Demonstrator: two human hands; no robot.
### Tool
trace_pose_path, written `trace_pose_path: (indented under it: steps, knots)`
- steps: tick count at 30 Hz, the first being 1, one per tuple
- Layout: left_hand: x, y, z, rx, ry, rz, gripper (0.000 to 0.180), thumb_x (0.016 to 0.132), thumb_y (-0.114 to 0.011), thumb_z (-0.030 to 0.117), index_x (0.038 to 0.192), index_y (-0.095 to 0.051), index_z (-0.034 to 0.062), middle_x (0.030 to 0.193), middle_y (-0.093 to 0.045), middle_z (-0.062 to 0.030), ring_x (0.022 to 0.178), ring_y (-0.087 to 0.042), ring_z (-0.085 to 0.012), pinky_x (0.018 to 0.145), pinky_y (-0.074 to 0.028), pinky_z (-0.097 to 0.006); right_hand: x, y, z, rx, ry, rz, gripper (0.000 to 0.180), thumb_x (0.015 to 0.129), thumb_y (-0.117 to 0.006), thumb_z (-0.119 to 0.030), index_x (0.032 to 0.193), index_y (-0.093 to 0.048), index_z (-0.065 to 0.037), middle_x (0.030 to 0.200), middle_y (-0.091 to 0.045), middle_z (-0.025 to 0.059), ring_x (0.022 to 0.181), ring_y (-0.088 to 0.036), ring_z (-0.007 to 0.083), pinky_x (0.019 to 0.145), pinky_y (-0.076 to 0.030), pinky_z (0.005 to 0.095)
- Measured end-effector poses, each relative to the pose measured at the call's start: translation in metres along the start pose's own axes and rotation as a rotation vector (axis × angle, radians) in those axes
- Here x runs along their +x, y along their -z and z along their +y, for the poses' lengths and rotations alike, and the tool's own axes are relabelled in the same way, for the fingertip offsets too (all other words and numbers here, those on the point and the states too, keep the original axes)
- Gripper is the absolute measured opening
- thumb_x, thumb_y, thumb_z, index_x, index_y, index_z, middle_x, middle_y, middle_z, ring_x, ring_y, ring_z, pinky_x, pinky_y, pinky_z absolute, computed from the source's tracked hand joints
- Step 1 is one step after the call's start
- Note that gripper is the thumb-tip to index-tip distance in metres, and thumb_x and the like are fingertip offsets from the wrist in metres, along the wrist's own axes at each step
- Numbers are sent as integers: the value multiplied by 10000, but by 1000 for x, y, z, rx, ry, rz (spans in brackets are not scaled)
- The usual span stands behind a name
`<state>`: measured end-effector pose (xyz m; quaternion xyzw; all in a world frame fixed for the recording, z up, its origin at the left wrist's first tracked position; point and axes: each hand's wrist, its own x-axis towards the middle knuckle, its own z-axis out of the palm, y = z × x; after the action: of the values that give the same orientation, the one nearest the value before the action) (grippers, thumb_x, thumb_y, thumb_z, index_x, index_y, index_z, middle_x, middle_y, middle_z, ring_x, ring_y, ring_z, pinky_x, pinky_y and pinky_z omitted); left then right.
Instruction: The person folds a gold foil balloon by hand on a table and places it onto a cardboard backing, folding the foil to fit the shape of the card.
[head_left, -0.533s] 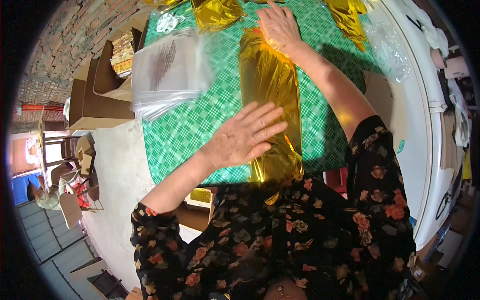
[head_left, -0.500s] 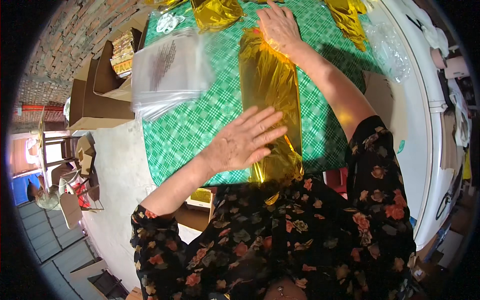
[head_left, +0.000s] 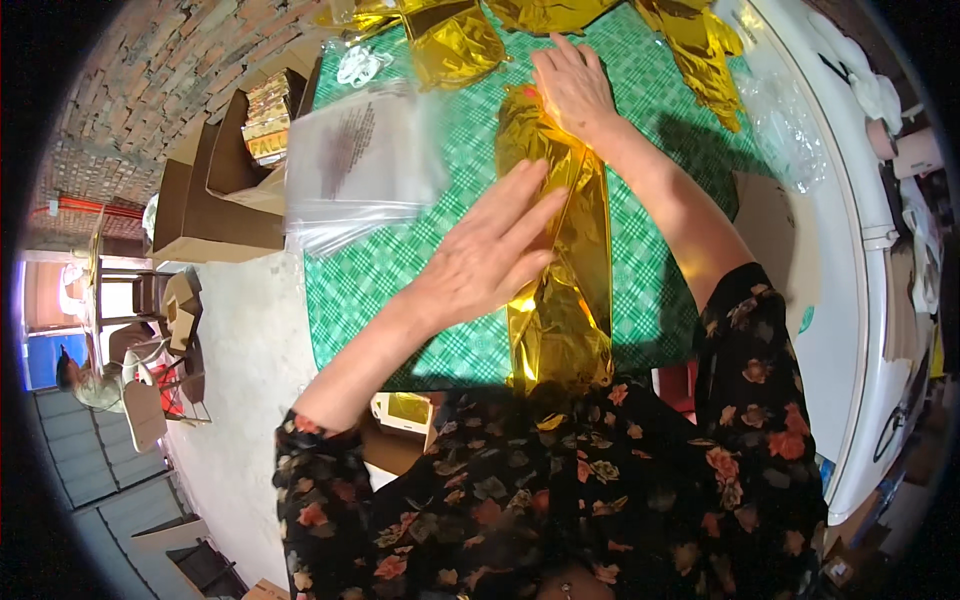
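A long, flat piece of gold foil (head_left: 590, 240), shiny and creased, lies lengthwise on the green checked tablecloth (head_left: 430, 340), its near end reaching my floral top. My left hand (head_left: 490, 245) is open, its stretched fingers over the left side of the foil; whether they touch it is unclear. At the far end, my right hand (head_left: 575, 95) lies with fingers extended and the heel of the palm against the foil. A small pinkish-red spot shows on the foil beside it.
Left of the foil sits a stack of clear plastic bags (head_left: 355, 150), with a white bundle (head_left: 362, 65) behind. More gold foil pieces (head_left: 455, 50) lie along the far edge. Cardboard boxes (head_left: 215, 235) stand at left; a crumpled clear bag (head_left: 790, 130) lies at right.
My left hand has moved away from me along the foil. The foil's middle looks narrower and more folded. My right hand stays at the far end; the whole view has shifted slightly.
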<state>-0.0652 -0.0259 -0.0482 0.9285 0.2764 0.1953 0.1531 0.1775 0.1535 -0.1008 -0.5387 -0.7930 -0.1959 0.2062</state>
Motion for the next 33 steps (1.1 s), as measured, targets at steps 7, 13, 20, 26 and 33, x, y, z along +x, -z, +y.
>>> trace_pose_path:
  steps: [7, 13, 20, 26, 33]
  knots:
    - [22, -64, 11, 270, 125, -32, 735, 1105, -369, 632, 1687, -392, 185, 1751, -270, -239, 1648, -154, -441, 1344, -73, -588, -1, -6, 1, 30, -4, 27, 343, 1093, -569, -246, 1372, -622, -54, 1436, -661, 151, 1507, -463, 356, 1219, -336, 563]
    - [27, -65, 11, 300, 128, -82, 755, 1111, -303, 656, 1715, -330, 204, 1777, -248, -188, 1659, -126, -421, 1345, -48, -588, 6, -6, 10, -48, 39, -18, 324, 1080, -590, -230, 1346, -640, -53, 1392, -675, 137, 1514, -452, 347, 1217, -348, 559]
    - [22, -64, 7, 327, 125, -74, 749, 1114, -302, 648, 1709, -346, 195, 1775, -262, -181, 1659, -131, -420, 1345, -42, -591, 17, 41, 0, -16, 267, -72, 406, 1083, -563, -305, 1420, -614, -85, 1507, -597, 122, 1551, -400, 340, 1249, -329, 551]
    - [30, -54, 15, 314, 200, -280, 708, 1104, -420, 596, 1678, -407, 182, 1756, -298, -190, 1647, -176, -433, 1343, -70, -594, -49, 63, -23, 282, 426, -494, 633, 1141, -389, -465, 1709, -321, -193, 1795, -243, 39, 1673, -143, 276, 1360, -90, 529]
    - [22, -65, 13, 299, 116, -44, 710, 1109, -406, 595, 1680, -403, 173, 1752, -308, -188, 1641, -190, -437, 1337, -82, -606, -34, 39, -5, 194, 307, -532, 637, 1155, -280, -518, 1740, -238, -271, 1825, -162, -1, 1684, -98, 295, 1357, -19, 574]
